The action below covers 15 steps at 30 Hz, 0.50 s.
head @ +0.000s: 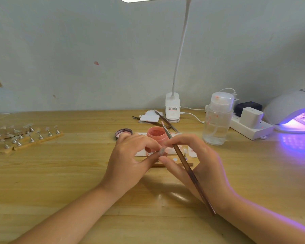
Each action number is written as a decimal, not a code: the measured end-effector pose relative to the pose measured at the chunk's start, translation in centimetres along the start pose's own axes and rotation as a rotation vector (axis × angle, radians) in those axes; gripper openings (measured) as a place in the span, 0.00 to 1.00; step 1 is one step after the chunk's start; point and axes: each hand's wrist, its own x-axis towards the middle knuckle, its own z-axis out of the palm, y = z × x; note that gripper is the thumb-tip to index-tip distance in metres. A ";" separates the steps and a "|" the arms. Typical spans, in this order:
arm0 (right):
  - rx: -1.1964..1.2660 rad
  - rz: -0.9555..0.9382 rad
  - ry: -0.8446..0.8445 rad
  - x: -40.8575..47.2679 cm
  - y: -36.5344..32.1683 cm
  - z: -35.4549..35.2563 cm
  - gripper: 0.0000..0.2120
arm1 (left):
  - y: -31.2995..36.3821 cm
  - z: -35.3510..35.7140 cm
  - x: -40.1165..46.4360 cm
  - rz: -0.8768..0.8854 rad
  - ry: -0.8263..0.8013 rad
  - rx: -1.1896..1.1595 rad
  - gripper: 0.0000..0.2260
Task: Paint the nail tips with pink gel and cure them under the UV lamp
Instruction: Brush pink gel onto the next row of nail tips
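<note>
Nearest, at 6 o'clock of the wooden table, the 2 hands meet. The left hand is curled, its fingertips pinching a small clear nail tip on what seems to be a stand. The right hand is also curled: its fingertips touch the same nail tip while the long brown brush lies gripped across the palm, bristles up toward 12 o'clock. This nail tip looks unpainted as far as can be told, so the step in hand seems to be seating or adjusting it, not brushing.

Just behind the hands, toward 12 o'clock, the open jar of pink gel stands on white paper, with its lid beside it at 11 o'clock. Out at 9 o'clock, rows of nail tips on stands sit on strips; they appear clear, so they probably remain to be painted.

Farther back at 1 o'clock are spare tools, a desk lamp base and a pump bottle. At 3 o'clock the UV lamp glows violet with a strip of tips inside, so 1 batch seems to be curing. Judged so, the task is partly done, with much painting left.
</note>
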 end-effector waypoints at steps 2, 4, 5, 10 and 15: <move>-0.007 0.052 0.041 0.3 -0.1 -0.3 0.10 | 0.0 -0.1 0.2 -0.036 0.008 -0.028 0.04; 0.024 0.112 0.065 0.6 0.1 -0.6 0.06 | -0.1 -0.2 0.2 -0.078 0.032 -0.027 0.04; 0.037 0.125 0.076 0.8 0.2 -0.8 0.05 | -0.2 -0.2 0.2 -0.101 0.043 -0.026 0.04; 0.116 0.226 0.171 2.9 0.9 -2.4 0.09 | -0.4 -0.3 0.2 -0.235 0.068 -0.103 0.15; 0.102 0.383 0.099 5.8 1.8 -2.5 0.11 | -0.9 -0.3 0.2 -0.302 0.052 -0.208 0.15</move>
